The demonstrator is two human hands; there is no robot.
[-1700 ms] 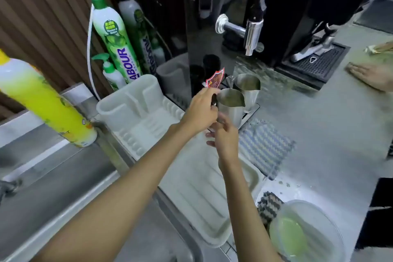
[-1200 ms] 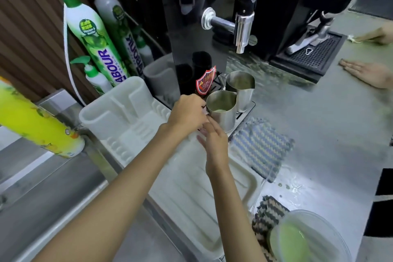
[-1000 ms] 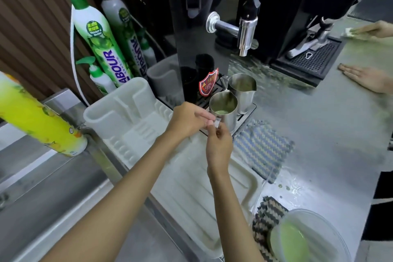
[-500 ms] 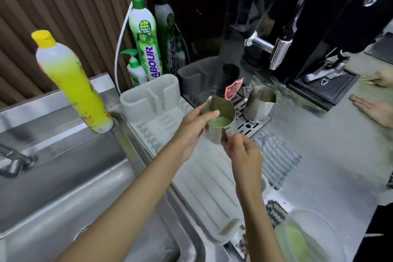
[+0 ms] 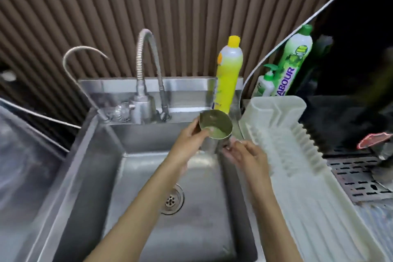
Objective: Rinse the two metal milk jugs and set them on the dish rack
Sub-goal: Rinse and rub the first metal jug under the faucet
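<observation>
A metal milk jug [image 5: 215, 127] with a pale green residue inside hangs over the back right corner of the steel sink [image 5: 148, 229]. My left hand [image 5: 191, 140] grips its rim and side. My right hand [image 5: 244, 153] holds its lower right side near the handle. The white plastic dish rack [image 5: 297, 155] lies just right of the sink and holds nothing. The second jug is only a blurred grey shape [image 5: 385, 151] at the right edge, on a perforated drip tray [image 5: 357, 178].
A flexible steel tap [image 5: 146, 66] and a thin curved spout [image 5: 85, 59] rise behind the sink. A yellow detergent bottle [image 5: 228, 74] stands just behind the jug, green bottles [image 5: 293, 64] further right. The drain [image 5: 172, 199] is in the basin's middle.
The jug has come off the drip tray, been carried left past the dish rack and now hangs over the sink; my view has swung left with it.
</observation>
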